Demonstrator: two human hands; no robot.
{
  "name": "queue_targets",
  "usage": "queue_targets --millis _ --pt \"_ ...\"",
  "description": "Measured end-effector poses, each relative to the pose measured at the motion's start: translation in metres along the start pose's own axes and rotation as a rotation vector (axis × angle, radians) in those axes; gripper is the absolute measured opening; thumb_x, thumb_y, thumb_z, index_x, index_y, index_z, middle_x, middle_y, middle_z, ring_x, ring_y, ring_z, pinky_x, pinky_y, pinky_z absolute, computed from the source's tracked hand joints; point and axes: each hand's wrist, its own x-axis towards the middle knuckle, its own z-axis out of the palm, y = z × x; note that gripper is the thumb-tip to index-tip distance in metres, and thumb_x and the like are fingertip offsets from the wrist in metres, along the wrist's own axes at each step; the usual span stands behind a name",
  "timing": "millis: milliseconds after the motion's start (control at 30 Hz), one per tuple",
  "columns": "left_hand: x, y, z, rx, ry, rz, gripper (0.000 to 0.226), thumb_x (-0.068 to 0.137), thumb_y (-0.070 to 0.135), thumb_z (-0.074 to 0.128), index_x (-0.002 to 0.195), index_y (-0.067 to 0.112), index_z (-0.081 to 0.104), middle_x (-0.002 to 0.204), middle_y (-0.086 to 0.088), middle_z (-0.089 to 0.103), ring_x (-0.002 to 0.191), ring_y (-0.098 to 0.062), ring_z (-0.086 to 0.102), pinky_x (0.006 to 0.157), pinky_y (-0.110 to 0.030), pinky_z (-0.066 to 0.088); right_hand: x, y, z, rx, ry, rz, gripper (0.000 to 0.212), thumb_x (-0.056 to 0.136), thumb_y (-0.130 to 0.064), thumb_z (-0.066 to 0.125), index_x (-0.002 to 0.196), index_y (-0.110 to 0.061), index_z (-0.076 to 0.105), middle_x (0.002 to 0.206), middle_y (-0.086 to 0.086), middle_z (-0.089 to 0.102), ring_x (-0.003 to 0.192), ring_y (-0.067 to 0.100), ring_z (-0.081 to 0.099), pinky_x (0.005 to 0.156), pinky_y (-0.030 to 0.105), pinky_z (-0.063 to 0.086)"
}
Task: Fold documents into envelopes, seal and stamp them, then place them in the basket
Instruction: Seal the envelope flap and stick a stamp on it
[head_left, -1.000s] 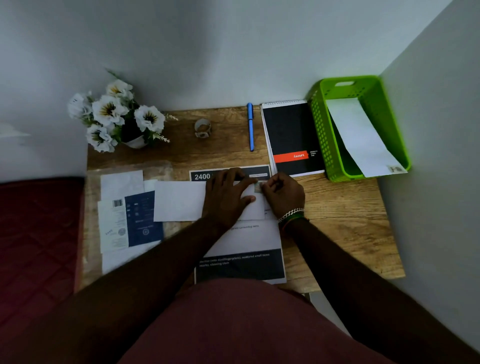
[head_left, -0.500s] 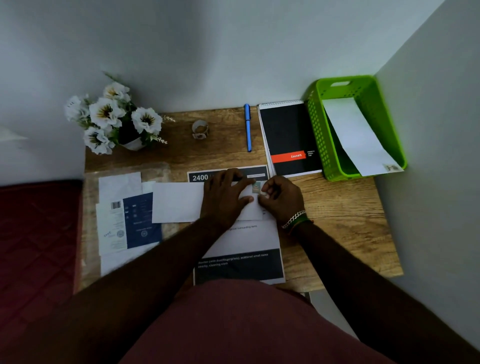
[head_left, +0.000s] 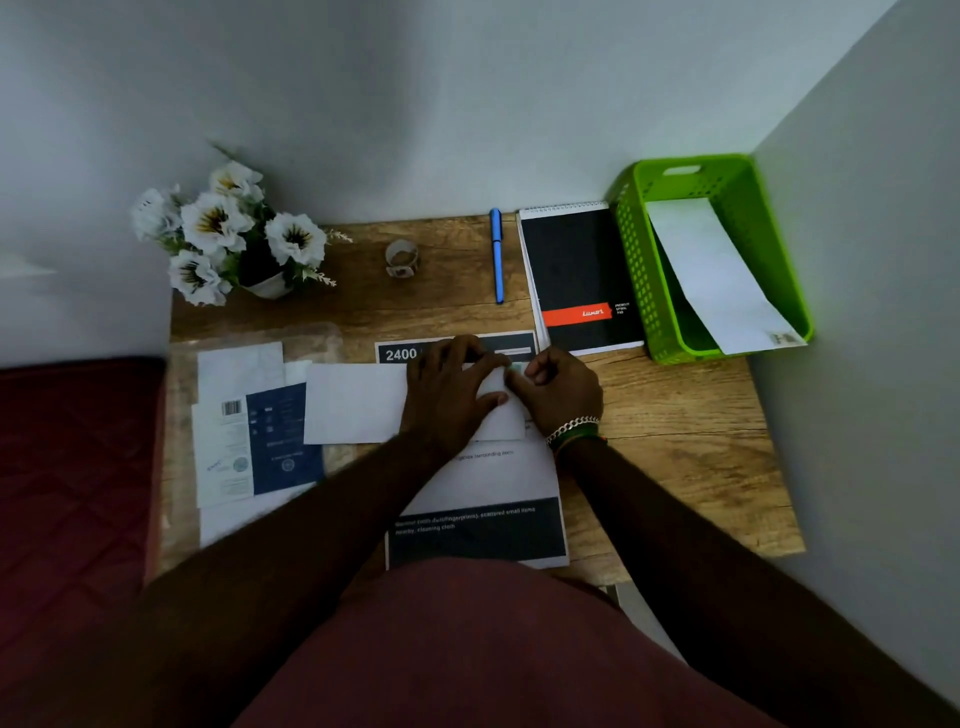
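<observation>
Envelope (head_left: 358, 402), white and lying flat, sits near the middle of the wooden desk (head_left: 675, 415) on top of a printed sheet (head_left: 483, 519) with dark bands. From the head camera, the left hand (head_left: 452, 395) presses flat on the envelope's right half, fingers spread, gripping nothing. The right hand (head_left: 558, 392) is curled at the envelope's top right corner, its fingertips (head_left: 511, 384) pinched on a small greenish stamp (head_left: 516, 367) there; a beaded bracelet (head_left: 574, 431) circles that wrist. At the far right stands a green basket (head_left: 639, 270) with another white envelope (head_left: 717, 280) leaning inside it. Beside the basket lies a black spiral notepad (head_left: 579, 270), then a blue pen (head_left: 497, 254), a small tape roll (head_left: 401, 258) and white flowers (head_left: 223, 228). Loose documents (head_left: 254, 436) lie at the left.
</observation>
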Motion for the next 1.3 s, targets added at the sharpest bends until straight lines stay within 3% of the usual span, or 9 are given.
queue_targets --millis 167,300,600,800,1000,1300 --pt "0.0 -0.001 0.001 0.021 -0.019 -0.01 0.05 0.094 0.062 0.052 0.14 0.044 0.048 0.147 0.003 0.038 0.139 -0.028 0.029 0.114 -0.049 0.026 0.001 -0.002 0.003 -0.029 0.032 0.013 0.027 0.078 -0.039 0.079 0.069 -0.027 0.057 0.059 -0.012 0.054 0.058 0.002 0.05 0.058 0.02 0.042" --pt "0.0 0.0 0.001 0.022 -0.013 0.005 0.05 0.093 0.061 0.054 0.14 0.044 0.047 0.145 0.004 0.037 0.138 -0.027 0.029 0.113 -0.048 0.026 0.004 0.003 0.004 -0.037 0.07 0.023 0.022 0.082 -0.032 0.074 0.069 -0.027 0.057 0.061 -0.011 0.055 0.061 0.009 0.054 0.065 0.029 0.05" --pt "0.0 0.0 0.001 0.018 -0.008 -0.001 0.049 0.093 0.061 0.055 0.139 0.045 0.048 0.143 0.004 0.038 0.137 -0.027 0.03 0.112 -0.048 0.027 0.002 0.012 0.0 -0.021 -0.003 -0.082 0.022 0.078 -0.024 0.078 0.07 -0.024 0.057 0.062 -0.008 0.057 0.06 0.005 0.052 0.058 0.018 0.038" --pt "0.001 -0.003 0.003 0.027 0.002 0.01 0.049 0.092 0.061 0.054 0.139 0.045 0.049 0.143 0.004 0.039 0.137 -0.027 0.031 0.112 -0.049 0.029 -0.001 0.017 -0.001 -0.016 -0.015 -0.144 0.021 0.074 -0.021 0.079 0.071 -0.023 0.058 0.065 -0.009 0.057 0.061 0.005 0.052 0.06 0.024 0.046" --pt "0.0 0.0 -0.001 -0.009 -0.009 0.003 0.048 0.095 0.062 0.048 0.139 0.043 0.051 0.144 0.003 0.04 0.137 -0.026 0.029 0.111 -0.047 0.024 -0.004 0.009 0.004 -0.104 -0.017 -0.096 0.025 0.07 -0.039 0.076 0.065 -0.025 0.057 0.068 -0.008 0.057 0.064 0.01 0.054 0.056 0.025 0.042" --pt "0.0 -0.001 0.002 0.01 0.01 0.003 0.046 0.097 0.063 0.044 0.138 0.043 0.051 0.142 0.004 0.04 0.135 -0.025 0.031 0.11 -0.046 0.026 -0.005 0.005 0.005 -0.14 0.009 -0.084 0.03 0.072 -0.045 0.075 0.062 -0.025 0.055 0.066 -0.01 0.054 0.062 0.009 0.052 0.055 0.025 0.042"
